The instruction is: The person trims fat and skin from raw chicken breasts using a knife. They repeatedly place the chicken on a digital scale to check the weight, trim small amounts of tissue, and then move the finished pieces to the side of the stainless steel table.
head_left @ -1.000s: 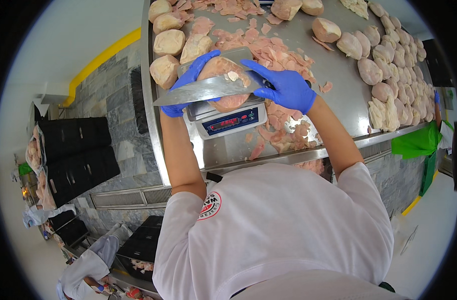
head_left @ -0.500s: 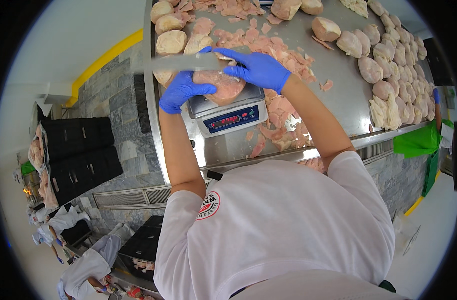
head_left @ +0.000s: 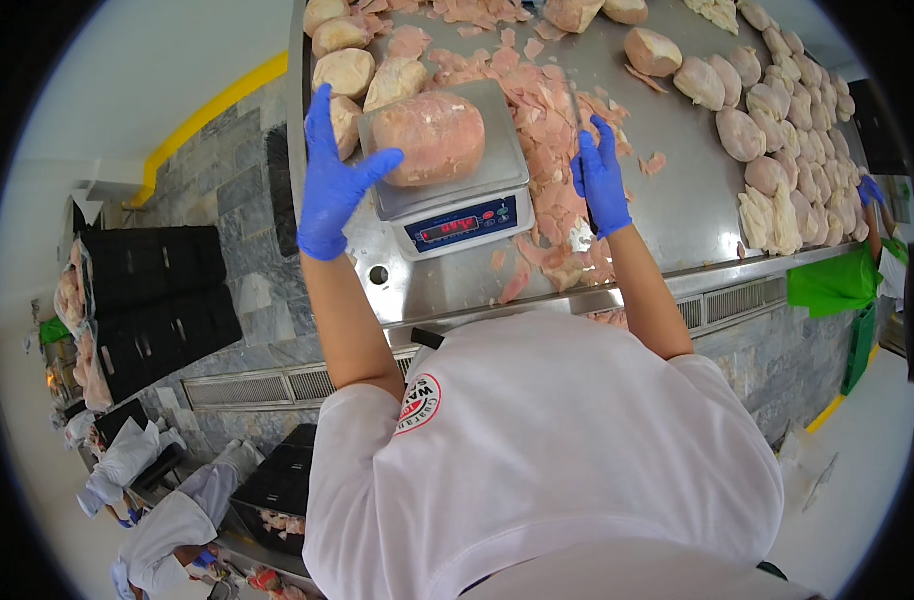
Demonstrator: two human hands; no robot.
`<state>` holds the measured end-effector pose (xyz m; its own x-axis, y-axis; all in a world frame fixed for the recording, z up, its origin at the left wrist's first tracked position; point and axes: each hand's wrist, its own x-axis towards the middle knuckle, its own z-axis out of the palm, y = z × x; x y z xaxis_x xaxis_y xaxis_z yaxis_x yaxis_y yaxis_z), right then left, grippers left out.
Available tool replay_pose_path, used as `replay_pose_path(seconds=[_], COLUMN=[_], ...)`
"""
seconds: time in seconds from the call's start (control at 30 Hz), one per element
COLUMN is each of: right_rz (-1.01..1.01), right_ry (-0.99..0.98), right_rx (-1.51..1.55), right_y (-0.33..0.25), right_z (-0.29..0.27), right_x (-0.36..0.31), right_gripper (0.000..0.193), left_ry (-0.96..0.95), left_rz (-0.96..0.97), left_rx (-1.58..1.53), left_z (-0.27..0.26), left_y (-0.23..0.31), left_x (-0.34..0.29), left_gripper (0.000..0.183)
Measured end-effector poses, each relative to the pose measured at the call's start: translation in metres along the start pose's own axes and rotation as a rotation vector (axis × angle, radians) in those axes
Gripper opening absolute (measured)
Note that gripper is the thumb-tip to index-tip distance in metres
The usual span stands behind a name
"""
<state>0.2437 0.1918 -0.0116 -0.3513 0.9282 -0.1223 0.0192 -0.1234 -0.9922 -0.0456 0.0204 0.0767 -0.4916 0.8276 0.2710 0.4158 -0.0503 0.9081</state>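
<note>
black crates (head_left: 147, 300) sit far left by the grey stone wall (head_left: 237, 200), the open left hand (head_left: 332, 185) touches a meat lump (head_left: 429, 137) on the scale (head_left: 452, 205), the right hand (head_left: 602, 180) grips a knife (head_left: 577, 105) over pink scraps (head_left: 547, 120) on the steel table (head_left: 677, 210).

Scales: one digital scale (head_left: 455, 205) on the table (head_left: 697, 215)
Meat on the scale: one large pink piece (head_left: 432, 138)
Blue-gloved hands by the scale: two, left hand (head_left: 332, 185), right hand (head_left: 601, 180)
Knives: one (head_left: 577, 108), right of the scale
</note>
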Motion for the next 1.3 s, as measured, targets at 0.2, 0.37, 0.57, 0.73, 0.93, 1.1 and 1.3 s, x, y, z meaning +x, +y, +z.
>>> replay_pose_path(seconds=[0.2,0.37,0.57,0.73,0.93,1.1,1.3], right_rz=[-0.114,-0.103,-0.277,-0.261,-0.281,-0.334,-0.509], right_ry=[-0.114,-0.167,-0.175,-0.258,-0.315,-0.309,-0.268], right_rx=[-0.055,-0.244,-0.369,-0.422,-0.456,-0.522,-0.711], right_y=[0.017,0.004,0.034,0.019,-0.001,0.010,0.006], right_z=[-0.021,-0.013,-0.011,-0.003,0.011,0.002,0.004], right_x=[-0.016,-0.035,-0.043,-0.057,-0.066,-0.057,-0.034], right_gripper=[0.063,0.072,0.077,0.081,0.083,0.092,0.099], left_ry=[0.005,-0.052,-0.133,-0.393,-0.257,-0.280,-0.268], left_rz=[0.058,0.119,0.102,0.062,-0.090,-0.176,0.107], left_rx=[0.081,0.116,0.091,0.314,0.135,0.076,0.210], left_z=[-0.009,-0.016,0.009,0.037,0.087,0.093,0.078], left_y=[0.012,0.007,0.009,-0.019,0.013,0.014,-0.007], left_x=[0.020,0.031,0.037,0.042,0.004,0.002,0.008], left_gripper=[0.107,0.098,0.108,0.110,0.107,0.102,0.100])
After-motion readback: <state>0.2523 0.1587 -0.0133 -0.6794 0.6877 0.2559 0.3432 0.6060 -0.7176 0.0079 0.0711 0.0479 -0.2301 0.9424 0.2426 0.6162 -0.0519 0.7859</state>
